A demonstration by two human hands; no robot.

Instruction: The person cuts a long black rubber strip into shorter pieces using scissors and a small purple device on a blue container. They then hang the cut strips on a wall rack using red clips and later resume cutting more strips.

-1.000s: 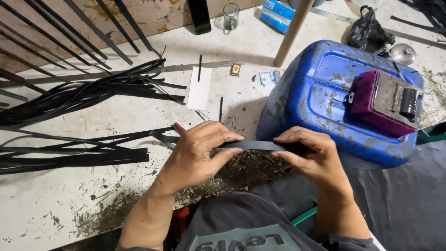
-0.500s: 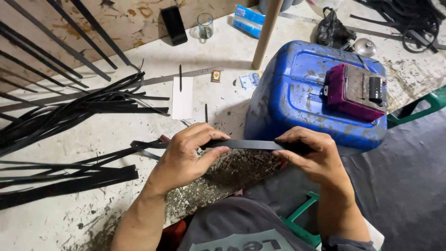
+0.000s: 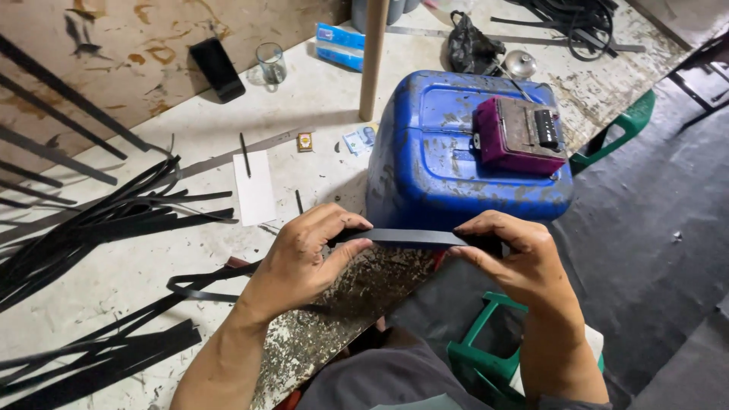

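Both the left hand [image 3: 304,262] and right hand [image 3: 516,258] pinch a flat black rubber strip [image 3: 402,237] stretched level between them, at six o'clock of the battered blue plastic drum [image 3: 433,152]. A small blue-and-white rectangular carton [image 3: 339,45] lies at eleven o'clock.

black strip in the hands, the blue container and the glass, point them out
black strip [image 3: 410,237], head view, bare middle between the hands
blue container [image 3: 433,152], head view, its top face
glass [image 3: 271,62], head view, its side wall

Strip [image 3: 402,238]: frame centre, between both hands. Jerrycan [image 3: 456,152]: behind it, box [image 3: 520,135] on top. Cut strips [image 3: 99,220]: left, on desk [image 3: 304,99].
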